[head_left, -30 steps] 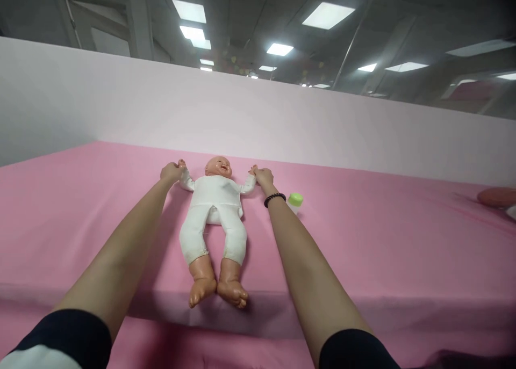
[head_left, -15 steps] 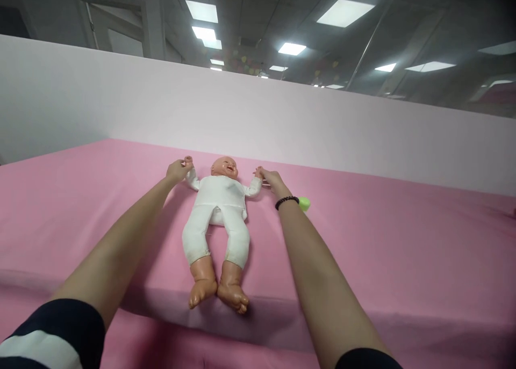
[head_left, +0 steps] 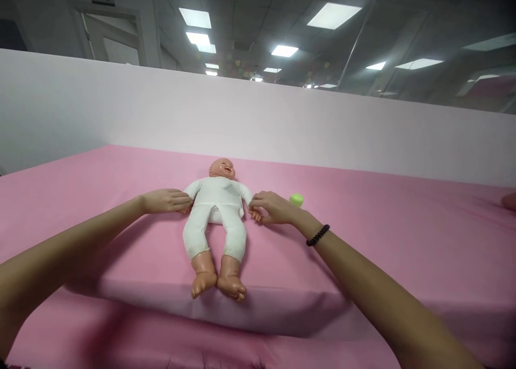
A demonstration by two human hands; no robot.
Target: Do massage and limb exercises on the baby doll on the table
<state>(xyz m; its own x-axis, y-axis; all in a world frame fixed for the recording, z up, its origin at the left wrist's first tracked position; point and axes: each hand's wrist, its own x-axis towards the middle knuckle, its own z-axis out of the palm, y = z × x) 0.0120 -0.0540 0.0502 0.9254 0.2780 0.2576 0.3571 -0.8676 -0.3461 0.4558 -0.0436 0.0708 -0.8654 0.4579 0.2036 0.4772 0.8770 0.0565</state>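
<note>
My arms stretch wide and low from opposite sides of the frame, both reaching inward. My left hand [head_left: 166, 201] lies palm down, its fingers straight and close together, pointing toward the centre. My right hand [head_left: 274, 208] faces it from the other side, well apart, its fingers gently curled with the tips bent downward. A black beaded bracelet [head_left: 317, 235] circles my right wrist [head_left: 304, 224], just behind the hand. My left forearm [head_left: 72, 234] rises gently from the frame's left edge, while my right forearm [head_left: 374, 283] slopes away toward the lower right corner.
</note>
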